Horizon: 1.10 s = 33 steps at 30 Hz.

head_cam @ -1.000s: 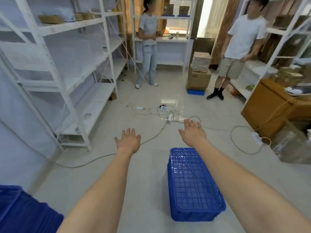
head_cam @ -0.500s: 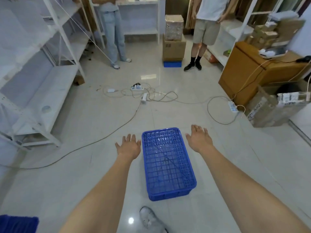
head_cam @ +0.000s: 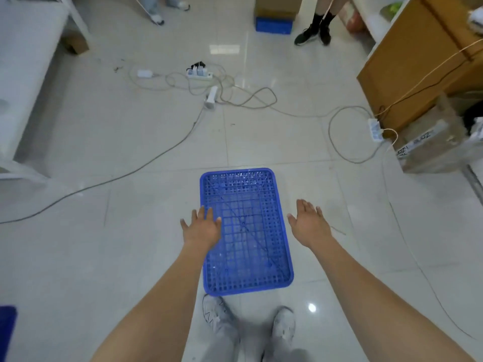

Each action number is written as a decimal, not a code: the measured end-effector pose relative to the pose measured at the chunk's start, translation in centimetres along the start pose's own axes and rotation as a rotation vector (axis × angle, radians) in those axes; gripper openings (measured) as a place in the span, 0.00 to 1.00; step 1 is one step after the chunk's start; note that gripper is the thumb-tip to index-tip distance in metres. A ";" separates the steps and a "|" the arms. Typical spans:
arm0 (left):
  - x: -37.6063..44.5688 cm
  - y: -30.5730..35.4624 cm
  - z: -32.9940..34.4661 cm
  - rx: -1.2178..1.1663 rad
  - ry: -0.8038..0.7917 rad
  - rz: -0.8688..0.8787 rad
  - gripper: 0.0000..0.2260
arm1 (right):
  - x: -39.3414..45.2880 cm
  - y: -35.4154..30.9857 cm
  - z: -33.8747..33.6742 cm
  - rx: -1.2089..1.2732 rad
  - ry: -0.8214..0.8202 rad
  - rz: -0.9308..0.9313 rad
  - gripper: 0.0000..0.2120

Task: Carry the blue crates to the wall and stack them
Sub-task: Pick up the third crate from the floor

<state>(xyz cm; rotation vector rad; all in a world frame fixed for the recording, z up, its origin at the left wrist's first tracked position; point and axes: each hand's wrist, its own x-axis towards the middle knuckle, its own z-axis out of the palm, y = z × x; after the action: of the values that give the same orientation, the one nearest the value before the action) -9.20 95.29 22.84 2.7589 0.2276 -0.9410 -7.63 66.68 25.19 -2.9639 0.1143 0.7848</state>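
Observation:
A blue mesh crate (head_cam: 248,205) lies on the tiled floor straight ahead of my feet, its long side pointing away from me. My left hand (head_cam: 202,229) hovers over the crate's left rim, fingers spread and straight, holding nothing. My right hand (head_cam: 308,223) is just off the crate's right rim, fingers also spread, holding nothing. Whether either hand touches the crate I cannot tell. A corner of another blue crate (head_cam: 6,333) shows at the bottom left edge. A further blue crate (head_cam: 273,24) sits under cardboard boxes at the far top.
Cables and power strips (head_cam: 200,74) sprawl across the floor beyond the crate. White shelving (head_cam: 23,74) runs along the left. A wooden cabinet (head_cam: 418,61) and a cardboard box (head_cam: 431,145) stand at the right. Two persons' feet (head_cam: 312,35) show at the top.
My view has tilted down and I have come closer; the crate is now at my feet. Both hands have dropped to flank its sides, the left one now over the rim.

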 end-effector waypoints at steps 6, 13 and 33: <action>9.0 1.7 7.9 -0.006 -0.067 -0.049 0.27 | 10.5 1.9 9.2 0.081 -0.153 0.013 0.31; 20.9 4.6 20.5 -0.012 -0.168 -0.078 0.28 | 21.3 5.1 22.3 0.251 -0.262 0.180 0.36; 27.3 6.3 31.7 0.028 -0.195 -0.092 0.63 | 27.7 8.7 32.7 0.836 -0.106 0.650 0.23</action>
<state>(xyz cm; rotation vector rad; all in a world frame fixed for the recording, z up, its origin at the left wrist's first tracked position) -4.91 83.23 -17.46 2.6776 0.3127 -1.2370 -0.46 59.45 -17.36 -2.0650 1.1229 0.6913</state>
